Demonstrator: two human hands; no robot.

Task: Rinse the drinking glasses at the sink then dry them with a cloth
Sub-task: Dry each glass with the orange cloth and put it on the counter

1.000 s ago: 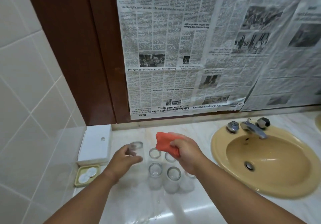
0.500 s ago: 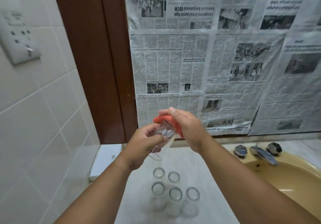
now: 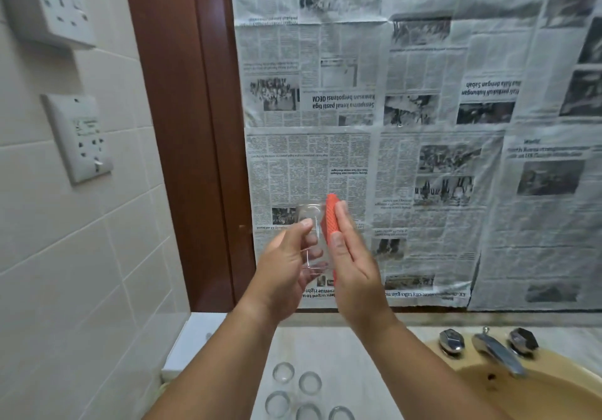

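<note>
Tiled corner, papered wall.
Cream tiles climb on my left, carrying two white socket plates; a dark wooden frame borders newspaper sheets covering the wall before me, above a pale worktop.

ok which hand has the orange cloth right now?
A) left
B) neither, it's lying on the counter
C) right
C: the right hand holds the orange cloth against the side of the glass, which the left hand grips, both raised above the counter.
</note>
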